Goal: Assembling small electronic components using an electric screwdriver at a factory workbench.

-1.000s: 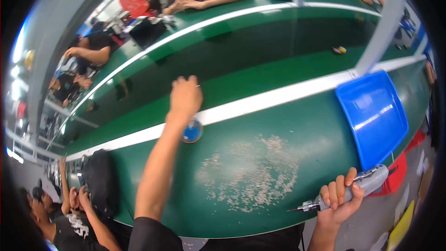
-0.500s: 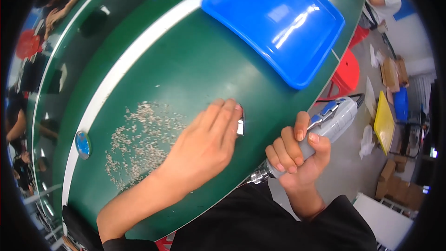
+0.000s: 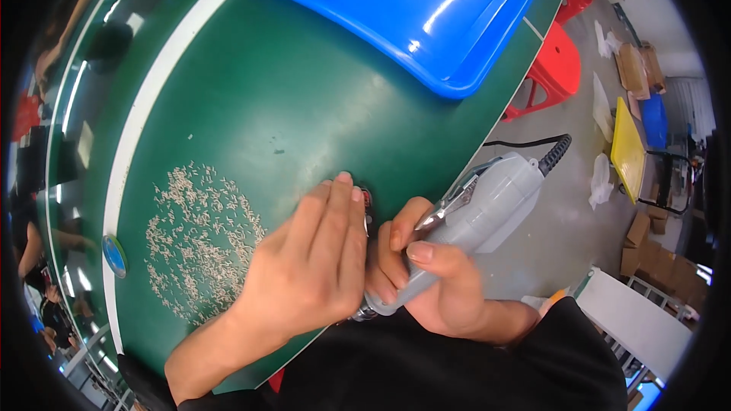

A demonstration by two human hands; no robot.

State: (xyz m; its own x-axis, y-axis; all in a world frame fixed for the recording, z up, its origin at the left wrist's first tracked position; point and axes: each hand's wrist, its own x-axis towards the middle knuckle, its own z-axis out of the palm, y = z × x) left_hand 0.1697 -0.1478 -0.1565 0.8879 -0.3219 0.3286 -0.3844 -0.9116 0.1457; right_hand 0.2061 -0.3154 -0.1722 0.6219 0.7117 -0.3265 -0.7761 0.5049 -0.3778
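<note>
My left hand (image 3: 304, 266) is on the green table (image 3: 320, 114), its fingers pressed together round a small silver and dark part (image 3: 368, 202). Only the right edge of this part shows; the fingers hide the rest. In my right hand (image 3: 438, 289) is a grey electric screwdriver (image 3: 483, 213), my fingers wrapped round its body beside the lever. It slants, with its tip end low at the table's near edge, next to my left wrist. The bit itself is hidden. Left of my left hand lies a spread of tiny pale screw-like pieces (image 3: 202, 247).
A blue tray (image 3: 449, 85) covers the far part of the table. A small round blue-topped tin (image 3: 115, 256) sits by the white line at left. The screwdriver's black cord (image 3: 525, 141) loops off to the right. A red stool (image 3: 554, 68) stands beyond the right edge.
The screwdriver in my right hand has moved left and down, close to my left hand. My left hand is still round the small part. The view has shifted.
</note>
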